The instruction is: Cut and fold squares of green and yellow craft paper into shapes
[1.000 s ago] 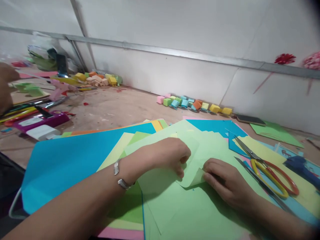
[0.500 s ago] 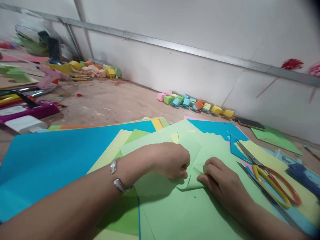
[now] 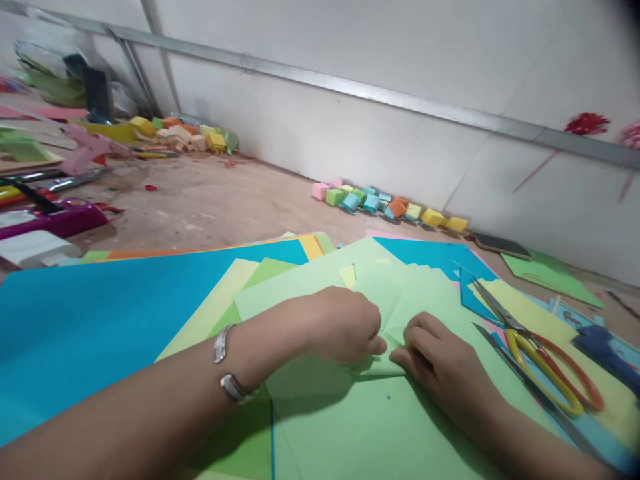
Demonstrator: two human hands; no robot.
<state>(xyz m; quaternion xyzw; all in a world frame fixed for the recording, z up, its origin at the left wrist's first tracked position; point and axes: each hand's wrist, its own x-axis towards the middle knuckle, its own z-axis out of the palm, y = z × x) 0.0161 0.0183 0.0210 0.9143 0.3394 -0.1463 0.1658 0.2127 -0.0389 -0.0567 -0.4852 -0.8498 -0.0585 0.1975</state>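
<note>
A small folded piece of pale green paper lies on larger pale green sheets in front of me. My left hand, with a silver cuff at the wrist, is closed on the left part of that folded paper. My right hand pinches its right edge between thumb and curled fingers. Some of the paper is hidden under both hands. Beyond my left hand rests a small yellow paper scrap. Scissors with yellow and orange handles lie open to the right of my right hand.
Large blue paper spreads at the left. Small coloured paper cubes line the wall, with another heap farther left. A pink glue gun, a purple tool and a dark phone-like slab also lie on the table.
My left hand has shifted slightly, its thumb now stretching farther right along the folded paper. The paper's lower edge looks flatter. My right hand has barely moved left.
</note>
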